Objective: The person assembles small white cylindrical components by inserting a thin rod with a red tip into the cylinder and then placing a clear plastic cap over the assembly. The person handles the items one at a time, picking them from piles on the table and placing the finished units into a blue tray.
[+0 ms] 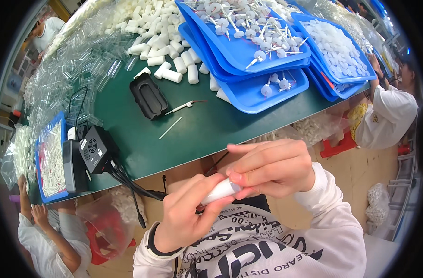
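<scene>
Close to my body, past the green table's edge, my left hand (187, 209) is closed round a white cylinder (219, 191). It lies tilted between my fingers and thumb. My right hand (277, 169) grips the cylinder's far end, its thumb and fingertips pressed there. Whether a smaller part sits under those fingertips, I cannot tell. Beyond my hands, a thin white stick (170, 128) and a white stick-like part with a red wire (186, 106) lie on the green table (128, 139). A black oblong case (148, 97) rests beside them.
Loose white cylinders (174, 65) and clear tubes (98, 67) are heaped at the back. Stacked blue trays (267, 103) carry white stemmed parts. Another blue tray (355, 88) holds whitish discs. A black device (98, 148) with cables stands left. Other people (382, 116) sit at both sides.
</scene>
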{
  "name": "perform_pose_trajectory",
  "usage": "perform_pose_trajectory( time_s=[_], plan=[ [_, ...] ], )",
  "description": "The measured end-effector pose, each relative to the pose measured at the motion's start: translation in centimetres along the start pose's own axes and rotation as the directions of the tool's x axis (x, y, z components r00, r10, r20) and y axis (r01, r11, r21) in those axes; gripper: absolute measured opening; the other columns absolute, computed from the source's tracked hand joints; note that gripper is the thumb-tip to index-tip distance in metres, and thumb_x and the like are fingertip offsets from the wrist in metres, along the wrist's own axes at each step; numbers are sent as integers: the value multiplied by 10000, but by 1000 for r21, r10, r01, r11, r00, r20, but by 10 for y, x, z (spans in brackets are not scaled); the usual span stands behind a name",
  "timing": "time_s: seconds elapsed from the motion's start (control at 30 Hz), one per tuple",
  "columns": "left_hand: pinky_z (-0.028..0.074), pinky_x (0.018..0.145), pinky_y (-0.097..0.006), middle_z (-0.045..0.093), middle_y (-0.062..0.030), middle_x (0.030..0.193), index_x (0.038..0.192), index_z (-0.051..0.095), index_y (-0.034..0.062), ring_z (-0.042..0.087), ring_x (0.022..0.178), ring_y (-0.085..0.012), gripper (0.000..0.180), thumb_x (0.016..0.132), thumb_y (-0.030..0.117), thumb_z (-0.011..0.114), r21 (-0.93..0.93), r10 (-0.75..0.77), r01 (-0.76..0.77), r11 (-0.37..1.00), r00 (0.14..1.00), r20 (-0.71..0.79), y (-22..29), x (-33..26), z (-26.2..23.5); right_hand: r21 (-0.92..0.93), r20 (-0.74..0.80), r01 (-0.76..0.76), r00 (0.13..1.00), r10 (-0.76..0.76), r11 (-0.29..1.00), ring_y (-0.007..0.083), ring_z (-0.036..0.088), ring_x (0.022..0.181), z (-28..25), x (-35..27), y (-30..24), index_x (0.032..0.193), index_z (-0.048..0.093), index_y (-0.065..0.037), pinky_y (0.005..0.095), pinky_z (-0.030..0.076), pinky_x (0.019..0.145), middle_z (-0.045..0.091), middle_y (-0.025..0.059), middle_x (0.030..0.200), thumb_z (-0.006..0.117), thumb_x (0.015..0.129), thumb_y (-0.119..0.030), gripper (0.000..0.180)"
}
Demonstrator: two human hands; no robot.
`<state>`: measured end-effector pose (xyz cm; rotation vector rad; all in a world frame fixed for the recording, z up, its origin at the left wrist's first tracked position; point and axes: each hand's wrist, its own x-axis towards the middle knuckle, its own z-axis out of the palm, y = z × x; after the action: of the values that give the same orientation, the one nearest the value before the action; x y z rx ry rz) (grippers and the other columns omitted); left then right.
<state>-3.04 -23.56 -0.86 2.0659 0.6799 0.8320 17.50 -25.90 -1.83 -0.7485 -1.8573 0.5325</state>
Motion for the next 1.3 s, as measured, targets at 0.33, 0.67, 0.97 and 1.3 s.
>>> perform_pose_trajectory(
  time_s=[0.33, 0.67, 0.97, 1.3],
  plan=[
    [469, 545, -282, 603, -140, 804, 1030, 593, -77, 571, 592, -230, 329, 740, 50, 680, 267, 230, -175, 948, 954, -192, 2, -3, 12, 83, -204, -185, 959, 198, 979, 290, 625, 986, 21, -6, -19, 943, 679, -52, 526, 339, 1002, 661, 184, 952, 752, 706, -154, 268],
    [467, 499, -268, 600, -144, 828, 1022, 590, -88, 595, 619, -225, 319, 723, 4, 652, 326, 262, -226, 918, 963, -70, -5, -9, 8, 27, -150, -143, 978, 145, 989, 290, 615, 1007, 24, -18, -16, 953, 664, -55, 489, 337, 1016, 659, 178, 966, 747, 712, -103, 259],
    [463, 589, -290, 596, -141, 890, 1078, 562, -97, 553, 673, -225, 363, 741, 5, 650, 259, 216, -159, 953, 954, -208, -2, -3, 8, 355, -175, -183, 950, 258, 917, 321, 581, 1064, 21, -13, -18, 1081, 620, -2, 446, 407, 956, 597, 202, 1126, 744, 712, -116, 406],
    [447, 574, -262, 548, -109, 857, 1074, 611, -28, 528, 673, -191, 356, 738, 50, 698, 262, 182, -124, 957, 960, -212, 3, -6, 6, 246, -74, -388, 906, 416, 888, 150, 634, 703, 8, 1, -24, 980, 671, 2, 238, 501, 626, 671, 129, 880, 704, 732, -5, 251]
  ],
)
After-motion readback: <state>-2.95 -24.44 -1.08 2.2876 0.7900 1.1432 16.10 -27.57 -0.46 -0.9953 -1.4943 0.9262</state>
